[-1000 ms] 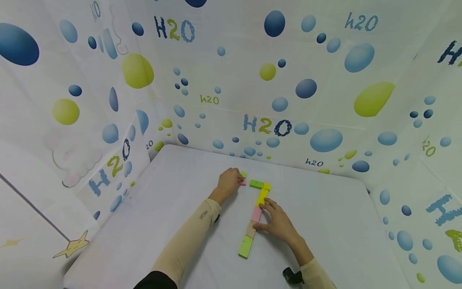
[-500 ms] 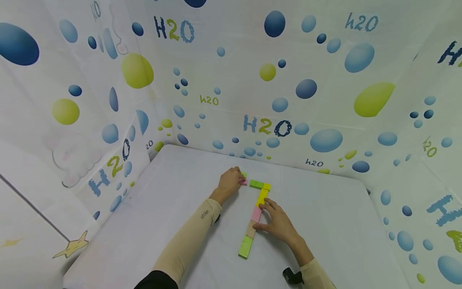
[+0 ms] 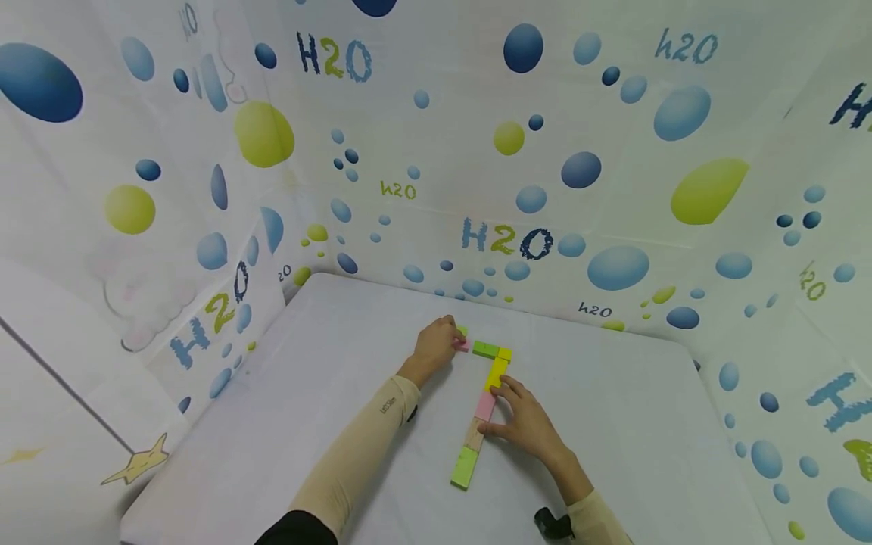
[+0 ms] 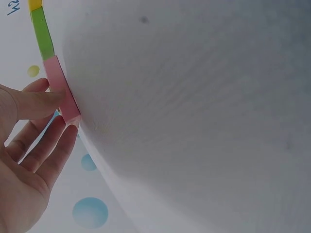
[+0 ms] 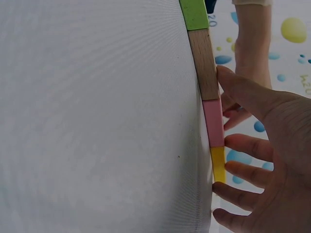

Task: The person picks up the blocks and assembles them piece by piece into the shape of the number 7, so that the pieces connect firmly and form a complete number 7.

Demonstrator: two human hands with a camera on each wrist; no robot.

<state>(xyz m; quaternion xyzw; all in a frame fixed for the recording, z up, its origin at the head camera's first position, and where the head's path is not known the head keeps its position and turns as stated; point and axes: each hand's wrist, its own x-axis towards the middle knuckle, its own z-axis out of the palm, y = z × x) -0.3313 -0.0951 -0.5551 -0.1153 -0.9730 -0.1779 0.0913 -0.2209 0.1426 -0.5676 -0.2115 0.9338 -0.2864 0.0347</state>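
My left hand point(image 3: 436, 344) pinches a pink block point(image 4: 61, 90) at the far left end of a bent row; its thumb lies on the block's face. A light green block point(image 3: 462, 331) shows just behind those fingers, partly hidden. In the head view a narrow gap separates the pink block from a green block point(image 3: 486, 349), which meets a small yellow block point(image 3: 505, 353) at the corner. From there, a longer yellow block point(image 3: 496, 372), another pink block point(image 3: 485, 406), a bare wooden block point(image 5: 204, 63) and a light green block point(image 3: 465, 467) run toward me. My right hand point(image 3: 527, 424) touches this row's right side with spread fingers, its thumb at the wooden block.
The blocks lie on a white-covered table point(image 3: 613, 424). Printed cloth walls point(image 3: 436, 136) with bubbles and lettering rise behind and beside it. Black wrist devices point(image 3: 552, 524) sit at the forearms.
The head view has shifted very slightly. Both hands and the blocks keep their places, with no visible change in hold.
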